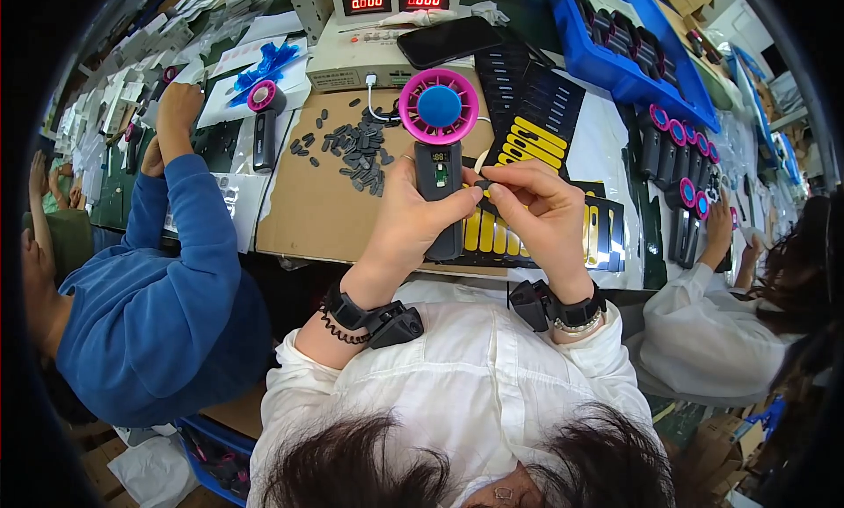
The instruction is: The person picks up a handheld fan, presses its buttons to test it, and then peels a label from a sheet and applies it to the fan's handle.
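Note:
My left hand [403,216] is closed around the dark handle of a handheld fan [440,106]. The fan stands upright, with a pink ringed head, a blue centre and a small lit display. Below the display, a recess shows a bit of green circuit board. At the right edge of the handle, my right hand [547,211] pinches a small dark oval piece [483,185], close to my left thumb. Many similar dark pieces [359,153] lie scattered on the cardboard sheet [294,222]. Under my right hand are black sheets with yellow oblong shapes [536,144].
A white cable [371,99] runs from a tester [347,55] with red digits toward the fan. On the tester rests a black phone [448,41]. A blue tray [607,84] holds dark parts. More fans [681,161] lie right. Co-workers sit on both sides, one in a blue sleeve [198,205].

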Available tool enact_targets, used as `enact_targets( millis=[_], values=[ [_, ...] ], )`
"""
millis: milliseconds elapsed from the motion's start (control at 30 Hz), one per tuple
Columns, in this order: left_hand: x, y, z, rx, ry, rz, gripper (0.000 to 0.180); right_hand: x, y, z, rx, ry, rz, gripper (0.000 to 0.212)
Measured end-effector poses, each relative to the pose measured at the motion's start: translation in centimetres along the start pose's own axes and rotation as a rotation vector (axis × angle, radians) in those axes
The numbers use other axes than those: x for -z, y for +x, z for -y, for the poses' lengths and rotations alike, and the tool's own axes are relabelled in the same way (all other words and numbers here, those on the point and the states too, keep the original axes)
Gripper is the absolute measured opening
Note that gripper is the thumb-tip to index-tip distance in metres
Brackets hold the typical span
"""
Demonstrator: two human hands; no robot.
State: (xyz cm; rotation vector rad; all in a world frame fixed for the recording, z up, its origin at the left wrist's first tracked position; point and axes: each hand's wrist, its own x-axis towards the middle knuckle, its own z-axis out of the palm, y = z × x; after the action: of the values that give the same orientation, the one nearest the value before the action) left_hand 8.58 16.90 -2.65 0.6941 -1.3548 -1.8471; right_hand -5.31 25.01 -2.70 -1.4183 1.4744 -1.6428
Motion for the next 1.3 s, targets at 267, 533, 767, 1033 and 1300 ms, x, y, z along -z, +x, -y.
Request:
enact_targets(
  millis=[267,533,767,1033,1300],
  values=[
    [0.0,0.1,0.5,-0.030,0.017,0.011,0.044,-0.5,-0.3,-0.6,-0.047,0.095,-0.051,0.015],
    [0.2,0.8,-0.2,0.128,-0.003,0.159,0.044,0.9,1.1,0.5,-0.098,0.091,-0.106,0.013],
    [1.0,1.4,1.4,0.168,-0.153,0.279,0.047,0.5,3.1,0.7,-0.070,-0.085,0.125,0.014],
    [1.6,1.6,2.0,0.174,-0.156,0.285,0.053,0.2,3.7,0.0,-0.140,-0.093,0.176,0.014],
    [1.7,1.9,2.2,0.202,-0.206,0.269,0.052,-0.3,3.8,-0.8,-0.106,-0.127,0.165,0.015]
  ],
)
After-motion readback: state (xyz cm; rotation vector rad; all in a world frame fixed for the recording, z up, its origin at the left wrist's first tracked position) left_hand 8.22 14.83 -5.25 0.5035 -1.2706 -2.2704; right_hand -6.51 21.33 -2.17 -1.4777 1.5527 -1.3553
